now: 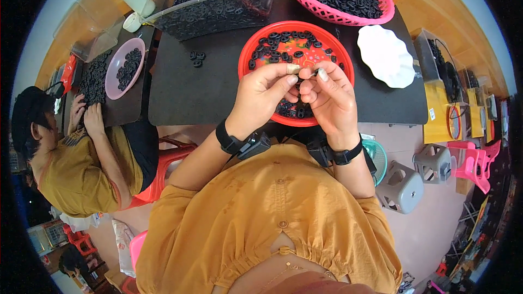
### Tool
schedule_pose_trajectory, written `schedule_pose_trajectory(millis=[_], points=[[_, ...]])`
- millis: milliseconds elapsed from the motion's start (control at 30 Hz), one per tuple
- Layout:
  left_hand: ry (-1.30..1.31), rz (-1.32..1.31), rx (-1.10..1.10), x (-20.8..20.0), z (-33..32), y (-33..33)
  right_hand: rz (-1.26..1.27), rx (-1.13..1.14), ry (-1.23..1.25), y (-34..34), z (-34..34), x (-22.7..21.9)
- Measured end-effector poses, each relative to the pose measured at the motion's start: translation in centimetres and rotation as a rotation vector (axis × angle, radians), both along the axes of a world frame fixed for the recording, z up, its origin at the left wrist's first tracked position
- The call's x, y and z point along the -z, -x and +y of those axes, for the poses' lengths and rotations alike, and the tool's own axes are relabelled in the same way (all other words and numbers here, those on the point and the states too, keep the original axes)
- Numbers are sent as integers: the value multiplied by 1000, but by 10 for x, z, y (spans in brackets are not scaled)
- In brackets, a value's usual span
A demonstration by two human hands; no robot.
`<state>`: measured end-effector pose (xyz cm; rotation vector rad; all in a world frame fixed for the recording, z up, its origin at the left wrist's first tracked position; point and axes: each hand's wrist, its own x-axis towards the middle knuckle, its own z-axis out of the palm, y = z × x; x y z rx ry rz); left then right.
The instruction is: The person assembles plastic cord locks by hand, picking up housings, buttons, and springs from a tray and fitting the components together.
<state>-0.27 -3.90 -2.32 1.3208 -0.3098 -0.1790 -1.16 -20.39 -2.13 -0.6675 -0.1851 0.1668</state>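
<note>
Over a round red tray [243, 71] with a printed bottom, my two hands meet nearly fingertip to fingertip. Small black oval pieces with holes [298, 54] lie scattered in the tray, some partly hidden behind my hands. My right hand [335, 98] pinches a small dark piece [315, 73] between thumb and fingers. The thumb and forefinger of my left hand [264, 95] are pressed together, close to the right fingertips; whatever they grip is hidden. Both wrists wear black straps with small devices.
Behind the tray stand a clear bin [218, 13] and a pink basket [338, 17], both full of black pieces. A white scalloped plate [385, 56] lies to the right. Several loose pieces [197, 59] rest on the dark table [190, 95]. At left, a co-worker [81, 169] sits beside a pink bowl [113, 79].
</note>
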Motion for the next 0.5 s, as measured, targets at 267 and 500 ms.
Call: schedule_pose_trajectory(millis=[267, 500], points=[[-77, -106, -86, -11, 6, 4, -34, 187, 390, -2, -8, -9], [-213, -169, -76, -16, 12, 8, -118, 236, 708, 0, -3, -16]])
